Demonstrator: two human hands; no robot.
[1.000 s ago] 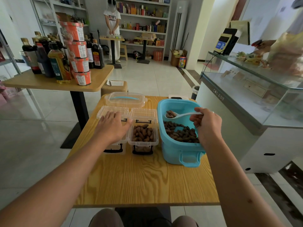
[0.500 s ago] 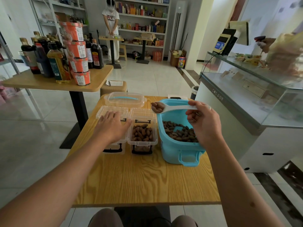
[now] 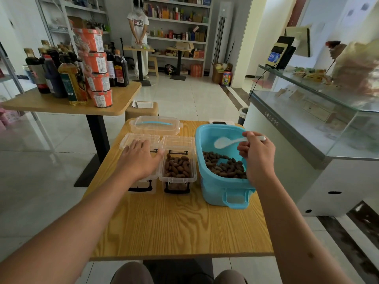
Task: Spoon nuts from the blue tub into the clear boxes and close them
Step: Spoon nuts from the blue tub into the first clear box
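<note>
A blue tub (image 3: 217,193) with brown nuts (image 3: 223,167) stands on the right of the wooden table (image 3: 176,224). Left of it sits an open clear box (image 3: 178,177) filled with nuts, its lid tipped back. My left hand (image 3: 139,158) lies flat over a second clear box (image 3: 143,181) further left, hiding its inside. My right hand (image 3: 256,154) pinches the handle of a white spoon (image 3: 225,142), whose empty bowl hovers over the tub.
A larger clear lid with a blue handle (image 3: 155,125) lies at the table's far edge. A phone (image 3: 220,122) rests behind the tub. A glass counter (image 3: 307,128) stands close on the right. A table with bottles and red tubs (image 3: 67,103) is at the left.
The spoon carried nuts up from the tub toward the open box; now it is empty and back over the tub. The box holds more nuts. My left hand stayed put.
</note>
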